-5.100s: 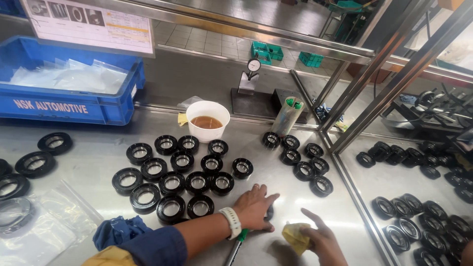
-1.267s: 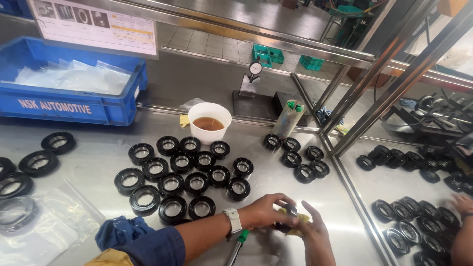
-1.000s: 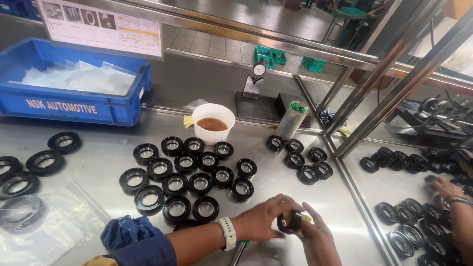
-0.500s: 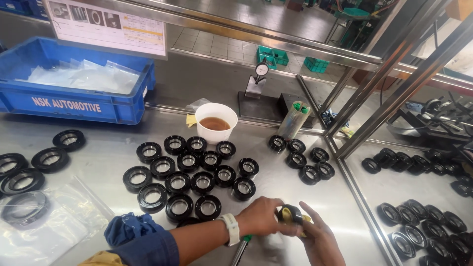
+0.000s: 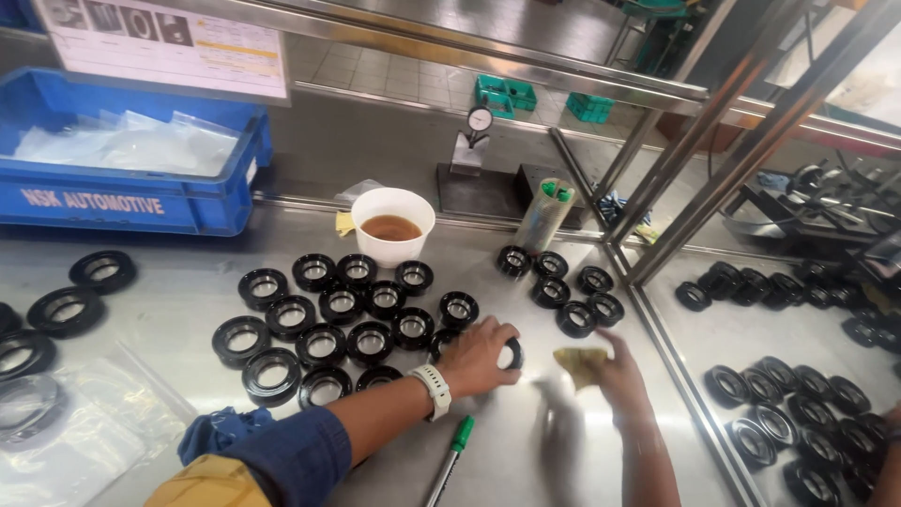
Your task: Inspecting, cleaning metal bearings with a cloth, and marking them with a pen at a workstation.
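While the left hand (image 5: pixel 481 355) lies palm-down on the steel bench (image 5: pixel 526 441), its fingers are curled over a black ring (image 5: pixel 511 353) at the near right edge of the big cluster of black rings (image 5: pixel 343 314). That spot suggests the ring is being set in with, or taken from, the rows there. The rings lie flat with their bores up, in loose rows, which keeps each one easy to reach.

The right hand (image 5: pixel 615 368) is just beside it, fingers pinched on a small yellowish cloth (image 5: pixel 580 361), probably for wiping. Motion blur smears this hand and forearm, so the exact grip is hard to read.

A white cup of brown liquid (image 5: pixel 391 223) stands behind the cluster, close enough to serve as a dip or oil pot. A smaller group of rings (image 5: pixel 563 286) sits apart to the right.

A green-capped pen (image 5: pixel 450 460) lies near the wrist, its lower end cut off. The palm hides most of the held ring.
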